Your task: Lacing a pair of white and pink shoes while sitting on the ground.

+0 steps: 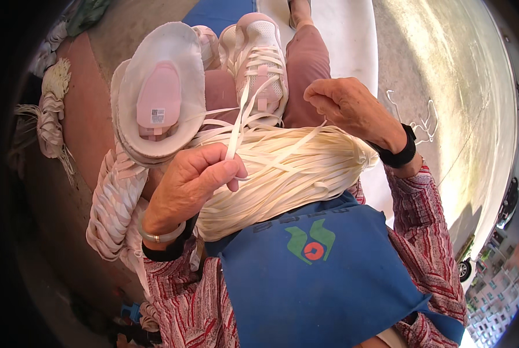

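Observation:
My left hand is closed, thumb against fingers, on a flat white shoelace. That lace runs up to a pale pink and white sneaker, which stands between my knees with its toe pointing away and laces crossing its tongue. To the right of the sneaker, my right hand is raised with curled fingers. Whatever it may pinch is hidden, though a thin strand shows just under it. A thick bundle of cream laces lies across my lap beneath both hands.
Left of the sneaker are stacked pale oval pads with a pink insole on top. More pink shoes sit beyond. Braided lace hanks hang at the left. A blue apron covers my lap. Loose white cord lies at right.

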Demonstrator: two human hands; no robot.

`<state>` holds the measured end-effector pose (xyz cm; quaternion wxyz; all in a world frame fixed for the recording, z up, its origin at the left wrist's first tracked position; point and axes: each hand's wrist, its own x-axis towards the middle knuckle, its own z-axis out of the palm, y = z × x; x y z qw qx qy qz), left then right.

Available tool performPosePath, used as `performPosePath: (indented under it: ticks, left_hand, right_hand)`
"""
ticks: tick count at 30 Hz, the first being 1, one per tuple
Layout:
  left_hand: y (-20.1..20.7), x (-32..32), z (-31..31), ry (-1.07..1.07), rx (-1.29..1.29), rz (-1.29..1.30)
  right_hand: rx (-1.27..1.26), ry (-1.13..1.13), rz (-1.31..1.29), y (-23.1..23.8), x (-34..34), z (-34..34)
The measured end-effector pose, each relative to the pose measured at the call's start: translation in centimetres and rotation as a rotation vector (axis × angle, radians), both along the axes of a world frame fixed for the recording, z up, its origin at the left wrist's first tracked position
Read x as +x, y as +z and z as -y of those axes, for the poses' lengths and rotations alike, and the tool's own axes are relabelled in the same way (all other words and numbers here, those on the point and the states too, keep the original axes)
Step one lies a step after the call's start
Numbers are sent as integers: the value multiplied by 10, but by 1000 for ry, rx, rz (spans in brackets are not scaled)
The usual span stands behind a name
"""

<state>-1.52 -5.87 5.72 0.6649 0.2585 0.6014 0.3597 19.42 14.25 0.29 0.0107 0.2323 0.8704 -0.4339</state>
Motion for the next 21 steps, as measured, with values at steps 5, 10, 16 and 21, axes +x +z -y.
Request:
performPosePath:
  ticks: [5, 10, 16, 21]
  left_hand:
    - [-5, 18, 3, -178, 114, 23]
    - [15, 30, -5, -260, 131, 128]
    - [8, 53, -7, -407, 431, -136]
    - [7, 60, 2, -472, 419, -444]
  right_hand:
    - [81, -112, -225, -34, -15, -1]
    - [275, -166, -252, -60, -42, -4]
    - [311, -202, -225, -66, -56, -6]
    - [399, -157, -159, -60, -63, -1]
